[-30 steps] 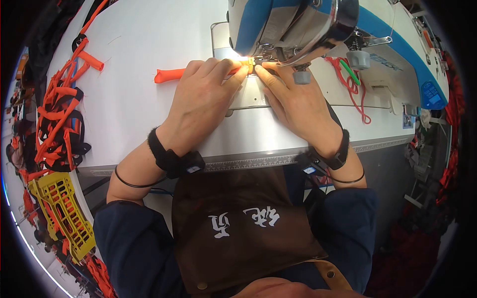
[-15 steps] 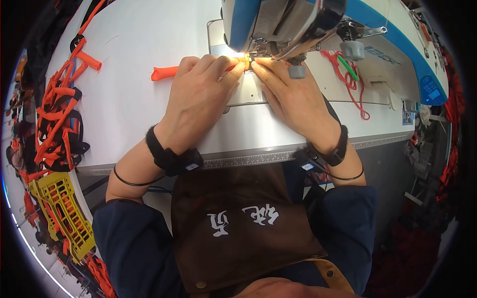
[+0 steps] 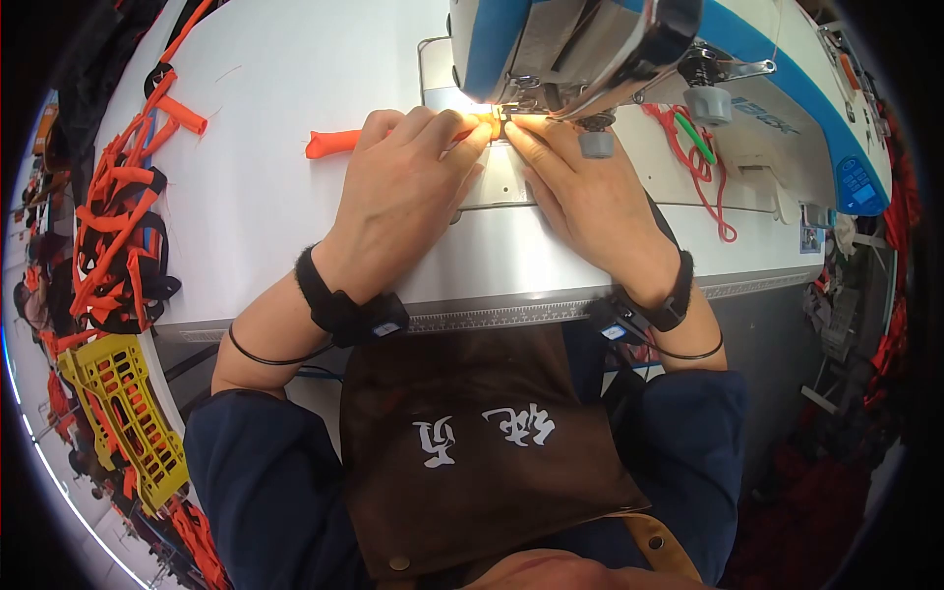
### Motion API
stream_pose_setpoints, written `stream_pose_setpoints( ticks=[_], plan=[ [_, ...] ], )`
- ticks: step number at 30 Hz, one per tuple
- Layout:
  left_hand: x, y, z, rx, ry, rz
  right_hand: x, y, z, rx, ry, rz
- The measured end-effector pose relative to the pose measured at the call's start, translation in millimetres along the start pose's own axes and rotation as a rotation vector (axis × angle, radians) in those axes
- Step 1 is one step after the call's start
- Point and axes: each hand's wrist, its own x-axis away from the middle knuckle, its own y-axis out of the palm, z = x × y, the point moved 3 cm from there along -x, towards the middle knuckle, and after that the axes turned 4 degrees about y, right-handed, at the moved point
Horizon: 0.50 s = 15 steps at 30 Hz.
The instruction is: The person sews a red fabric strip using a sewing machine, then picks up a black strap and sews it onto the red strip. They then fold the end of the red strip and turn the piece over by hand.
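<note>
My left hand is closed on an orange fabric tube, whose free end sticks out to the left. Its thumb and fingertips press the other end down beside the sewing machine's presser foot. My right hand lies just across from it, fingers together and tips pinning a black strap at the same spot. A dark strip runs out from under the right wrist. The sewing machine stands over the fingertips, its lamp lighting them. The exact join between orange and black is hidden by the fingers.
A heap of orange and black strap pieces lies at the table's left edge. Below it is a yellow plastic crate. Right of the needle area rest a red cord and a green loop. A ruler strip borders the table front.
The whole view has shifted a little to the right. Both hands keep the same hold beside the presser foot, with no clear movement of the fabric.
</note>
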Motion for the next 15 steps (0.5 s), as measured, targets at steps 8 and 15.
stream_pose_setpoints(
  ticks=[8,15],
  plan=[
    [0.5,-0.6,-0.4,0.008,-0.01,0.003,-0.2,-0.8,-1.0,0.017,-0.001,-0.025],
    [3.2,1.5,-0.5,0.002,-0.044,-0.094,0.0,-0.8,0.5,0.025,-0.002,-0.025]
  ],
)
